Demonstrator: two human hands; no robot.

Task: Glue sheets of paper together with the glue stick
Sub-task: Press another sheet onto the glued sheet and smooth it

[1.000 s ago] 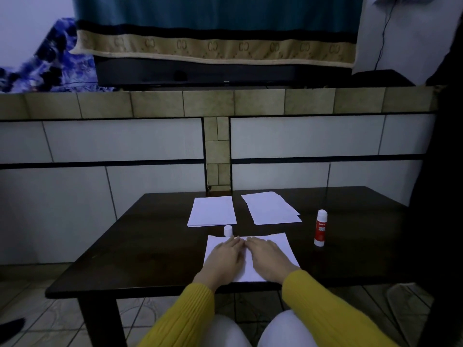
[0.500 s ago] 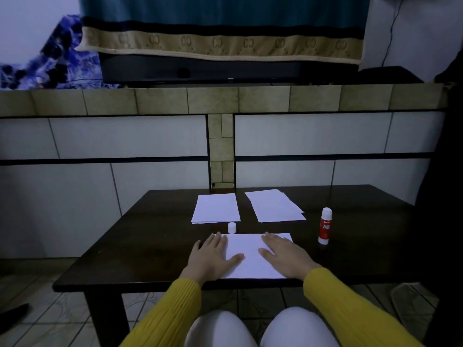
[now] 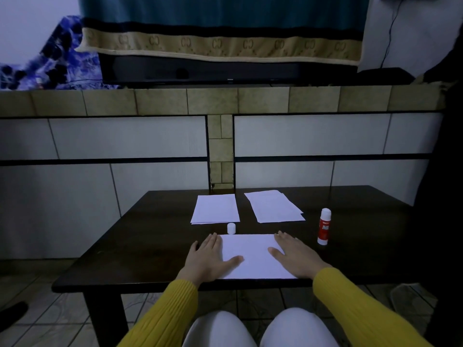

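Pressing stage of the gluing task. The left hand and right hand are lying flat, fingers spread and gripping nothing, on the sheet at the near edge of the table. A second ago both hands were meeting at the sheet's middle; they are now resting at its left and right edges, the left one partly over the bare wood. This outward sweep reads as smoothing, so the sheet is probably a glued pair being pressed flat, though a second layer cannot be made out beneath it.

The sheet is looking white, flat and unwrinkled, its long sides running parallel with the near edge of the table, its near side almost reaching that edge.

The glue stick is standing upright toward the right edge of the table, just beyond the right hand and apart from it; whether its white top is bare glue cannot be told. Its cap is sitting apart from it, just beyond the sheet's far left corner.

Two further paper lots are waiting toward the far edge: a neat stack on the left and a loosely fanned pile on the right. More gluing is likely remaining.
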